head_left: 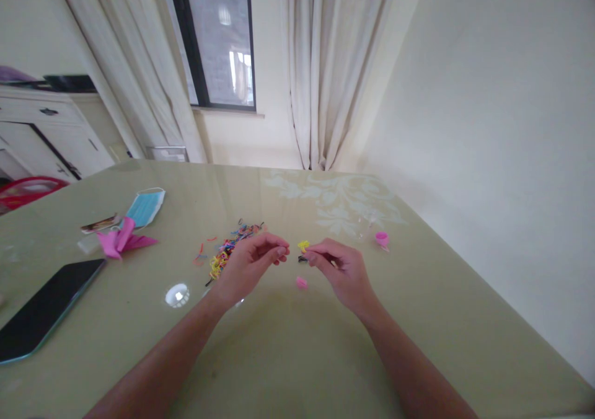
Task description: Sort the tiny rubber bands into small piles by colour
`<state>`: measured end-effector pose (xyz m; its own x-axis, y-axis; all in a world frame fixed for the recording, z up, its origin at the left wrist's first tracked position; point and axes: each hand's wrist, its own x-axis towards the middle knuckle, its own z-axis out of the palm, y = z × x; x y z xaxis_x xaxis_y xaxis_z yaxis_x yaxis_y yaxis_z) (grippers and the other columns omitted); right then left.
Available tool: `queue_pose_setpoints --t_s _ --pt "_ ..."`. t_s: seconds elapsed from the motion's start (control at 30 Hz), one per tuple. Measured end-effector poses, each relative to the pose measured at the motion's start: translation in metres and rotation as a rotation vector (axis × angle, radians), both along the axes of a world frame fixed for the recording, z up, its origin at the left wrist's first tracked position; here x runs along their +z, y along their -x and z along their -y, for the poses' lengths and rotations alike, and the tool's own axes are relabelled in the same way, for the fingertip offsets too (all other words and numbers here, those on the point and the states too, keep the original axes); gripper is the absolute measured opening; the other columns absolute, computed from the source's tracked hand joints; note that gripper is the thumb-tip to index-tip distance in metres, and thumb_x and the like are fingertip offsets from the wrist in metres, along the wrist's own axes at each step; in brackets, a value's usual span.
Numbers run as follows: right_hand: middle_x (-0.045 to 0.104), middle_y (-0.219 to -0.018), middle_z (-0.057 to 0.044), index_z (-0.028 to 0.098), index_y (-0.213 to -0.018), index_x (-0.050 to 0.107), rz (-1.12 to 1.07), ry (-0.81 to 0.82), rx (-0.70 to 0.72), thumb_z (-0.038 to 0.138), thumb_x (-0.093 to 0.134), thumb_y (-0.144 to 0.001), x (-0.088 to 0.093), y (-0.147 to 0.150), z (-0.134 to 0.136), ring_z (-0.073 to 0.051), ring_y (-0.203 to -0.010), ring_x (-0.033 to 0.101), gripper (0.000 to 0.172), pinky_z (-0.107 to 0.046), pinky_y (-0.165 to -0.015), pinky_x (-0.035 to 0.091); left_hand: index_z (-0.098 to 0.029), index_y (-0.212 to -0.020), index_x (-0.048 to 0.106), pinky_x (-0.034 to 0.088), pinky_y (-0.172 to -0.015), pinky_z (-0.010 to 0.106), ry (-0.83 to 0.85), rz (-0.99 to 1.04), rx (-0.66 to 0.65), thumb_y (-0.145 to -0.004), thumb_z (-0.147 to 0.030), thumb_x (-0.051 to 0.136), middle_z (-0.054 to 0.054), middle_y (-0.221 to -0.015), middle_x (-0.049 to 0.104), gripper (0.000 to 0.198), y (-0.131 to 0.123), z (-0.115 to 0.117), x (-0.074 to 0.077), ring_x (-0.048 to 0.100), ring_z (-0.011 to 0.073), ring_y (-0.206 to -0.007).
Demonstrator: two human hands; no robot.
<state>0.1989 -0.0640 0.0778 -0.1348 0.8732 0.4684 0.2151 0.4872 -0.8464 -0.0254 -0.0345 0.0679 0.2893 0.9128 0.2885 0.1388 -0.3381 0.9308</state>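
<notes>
Over the green glass-topped table [418, 295], my left hand [251, 264] is curled with thumb and fingertips pinched together; what it holds is too small to make out. My right hand [339, 267] pinches a small yellow piece [303, 245], with a dark bit just below it. The two hands nearly meet fingertip to fingertip. A pile of tiny coloured rubber bands [227, 248] lies just left of my left hand. A small pink piece [302, 282] lies on the table between my wrists.
A pink cap-like object [382, 238] sits to the right. To the left lie a dark tablet [44, 307], a pink folded paper [123, 239], a blue face mask [145, 207] and a small card [100, 224]. Curtains and a window stand behind.
</notes>
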Motion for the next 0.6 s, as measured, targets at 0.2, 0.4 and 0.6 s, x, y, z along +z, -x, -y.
queue_pose_setpoints --t_s 0.2,0.4,0.6 --pt "0.072 -0.07 -0.001 0.023 -0.093 0.085 -0.117 0.029 0.03 0.033 0.074 -0.096 0.001 -0.006 -0.002 -0.011 -0.054 0.055 0.015 -0.023 -0.051 0.041 -0.02 -0.097 0.079 0.049 -0.103 0.052 -0.216 -0.949 0.314 -0.094 -0.021 0.064 0.013 -0.112 0.076 0.016 0.022 -0.011 -0.016 0.066 0.0354 -0.117" --pt "0.077 -0.085 -0.005 0.023 -0.101 0.084 0.27 -0.179 -0.134 0.029 0.069 -0.1 -0.015 -0.02 -0.018 -0.018 -0.073 0.067 0.017 -0.03 -0.069 0.051 -0.022 -0.099 0.079 0.047 -0.103 0.046 -0.122 -1.131 0.245 -0.096 -0.023 0.064 0.011 -0.113 0.073 0.015 0.024 -0.019 -0.025 0.065 0.0321 -0.116" --pt "0.075 -0.099 -0.007 0.024 -0.101 0.084 0.694 -0.066 -0.304 0.022 0.065 -0.1 -0.036 -0.021 -0.057 -0.019 -0.081 0.07 0.02 -0.031 -0.075 0.051 -0.021 -0.096 0.076 0.048 -0.098 0.045 -0.134 -1.128 0.236 -0.097 -0.022 0.062 0.011 -0.11 0.072 0.015 0.019 -0.021 -0.024 0.065 0.0308 -0.113"
